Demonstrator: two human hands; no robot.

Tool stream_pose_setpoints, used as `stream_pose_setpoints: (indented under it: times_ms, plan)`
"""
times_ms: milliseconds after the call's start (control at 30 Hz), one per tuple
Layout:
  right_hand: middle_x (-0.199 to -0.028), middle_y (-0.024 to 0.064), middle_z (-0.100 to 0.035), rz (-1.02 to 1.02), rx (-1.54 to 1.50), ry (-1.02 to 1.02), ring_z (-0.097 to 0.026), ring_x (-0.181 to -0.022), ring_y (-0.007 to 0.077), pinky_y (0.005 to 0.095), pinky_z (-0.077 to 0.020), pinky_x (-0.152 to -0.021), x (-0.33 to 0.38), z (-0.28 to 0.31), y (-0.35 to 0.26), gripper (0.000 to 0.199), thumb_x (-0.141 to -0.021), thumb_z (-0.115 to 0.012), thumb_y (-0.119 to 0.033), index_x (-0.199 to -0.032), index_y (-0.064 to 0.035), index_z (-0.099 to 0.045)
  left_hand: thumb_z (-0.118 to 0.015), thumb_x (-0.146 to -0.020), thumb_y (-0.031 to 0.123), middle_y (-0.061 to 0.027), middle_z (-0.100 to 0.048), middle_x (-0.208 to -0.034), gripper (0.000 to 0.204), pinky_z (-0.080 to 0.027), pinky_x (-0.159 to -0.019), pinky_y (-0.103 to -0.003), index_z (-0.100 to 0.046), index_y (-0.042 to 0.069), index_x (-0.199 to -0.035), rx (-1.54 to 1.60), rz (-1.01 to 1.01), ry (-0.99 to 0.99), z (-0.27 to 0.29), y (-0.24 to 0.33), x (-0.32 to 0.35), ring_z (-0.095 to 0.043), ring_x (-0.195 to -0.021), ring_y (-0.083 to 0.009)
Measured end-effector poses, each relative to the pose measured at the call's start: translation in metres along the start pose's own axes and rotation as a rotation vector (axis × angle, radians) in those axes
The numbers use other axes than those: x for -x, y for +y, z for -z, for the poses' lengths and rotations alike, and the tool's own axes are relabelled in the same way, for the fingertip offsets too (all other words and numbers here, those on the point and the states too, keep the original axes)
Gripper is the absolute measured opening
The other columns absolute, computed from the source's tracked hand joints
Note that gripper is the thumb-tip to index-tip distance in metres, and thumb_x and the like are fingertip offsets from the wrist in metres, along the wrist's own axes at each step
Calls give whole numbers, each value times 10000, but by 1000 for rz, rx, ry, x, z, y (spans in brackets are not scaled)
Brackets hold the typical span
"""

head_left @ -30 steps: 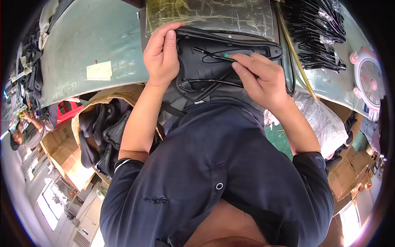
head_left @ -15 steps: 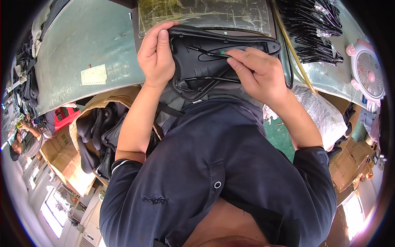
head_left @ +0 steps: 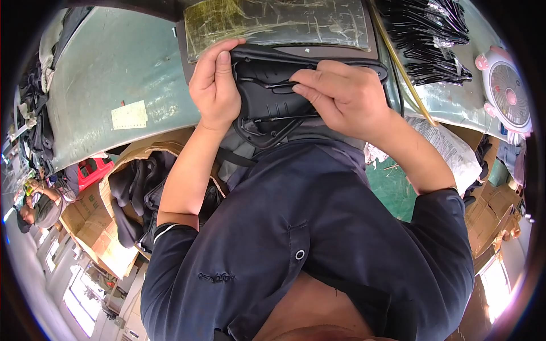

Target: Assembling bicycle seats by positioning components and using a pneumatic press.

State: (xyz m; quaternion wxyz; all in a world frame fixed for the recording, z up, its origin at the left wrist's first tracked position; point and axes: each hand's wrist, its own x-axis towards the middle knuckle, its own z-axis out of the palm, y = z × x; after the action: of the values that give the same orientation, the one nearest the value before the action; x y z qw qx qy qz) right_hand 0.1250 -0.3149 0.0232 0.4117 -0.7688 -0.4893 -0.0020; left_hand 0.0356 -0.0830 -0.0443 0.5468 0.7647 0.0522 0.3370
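Note:
A black moulded plastic part (head_left: 267, 96) with thin metal wires across it lies at the near edge of the grey-green table (head_left: 114, 74), against my body. My left hand (head_left: 215, 85) grips its left side, thumb on top. My right hand (head_left: 341, 96) covers its right side, with the fingertips pressing on a wire near the middle. Whatever the right hand may hold is hidden under its fingers. A clear plastic-covered board (head_left: 278, 23) lies just beyond the part.
A pile of black strips in plastic (head_left: 426, 40) lies at the far right, beside a small pink fan (head_left: 506, 91). An open cardboard box of black parts (head_left: 136, 193) stands at my lower left. A clear bag (head_left: 449, 148) sits at my right. Another person (head_left: 34, 199) works at the far left.
The green-tipped piece seen under my right fingers earlier is no longer visible. My right hand has slid slightly left over the part. My left hand keeps its grip.

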Motion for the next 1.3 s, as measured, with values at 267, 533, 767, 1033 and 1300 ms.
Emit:
stream_pose_setpoints:
  times_ms: [267,533,767,1033,1300]
  plan:
    - [-760,43,-678,-28,2,-12,-674,-626,273,392,-524,-528,-3,1,-1,140,-887,-829,-170,-1011,-112,-804,-551,-1112,28,-162,-780,-1181,199,-524,-1044,-339,-720,-57,-1177,1,-17,-5,0,-3,1,-719,-1127,-239]
    - [-792,51,-711,20,-4,-75,-707,-701,295,426,-545,-576,-15,1,11,128,-921,-792,-218,-1004,-123,-808,-500,-1141,44,-193,-746,-1255,241,-484,-1108,-354,-682,-71,-1248,-58,-31,-76,-1,-4,-3,-680,-1202,-239]
    - [-854,85,-736,170,-190,-158,-731,-781,335,434,-566,-660,-32,6,42,149,-934,-804,-178,-1046,-80,-799,-720,-980,85,-191,-731,-1294,301,-530,-1068,-426,-681,-25,-1258,-214,-222,-259,7,15,-19,-699,-1206,-342]
    - [-1317,204,-662,363,266,244,-659,-1197,421,462,-552,-1019,-84,47,31,483,-900,-834,-309,-1279,-39,-703,-876,-826,130,-205,-667,-1291,240,-515,-974,-487,-710,55,-983,-621,-505,-127,-1,46,-41,-643,-1141,-418]
    - [-1132,228,-670,-101,253,403,-729,-930,399,459,-620,-775,-69,-27,47,549,-789,-781,-205,-1253,53,-641,-783,-943,186,-216,-691,-1322,227,-510,-994,-488,-698,-4,-853,-724,-339,-52,-38,36,-71,-657,-1127,-427]
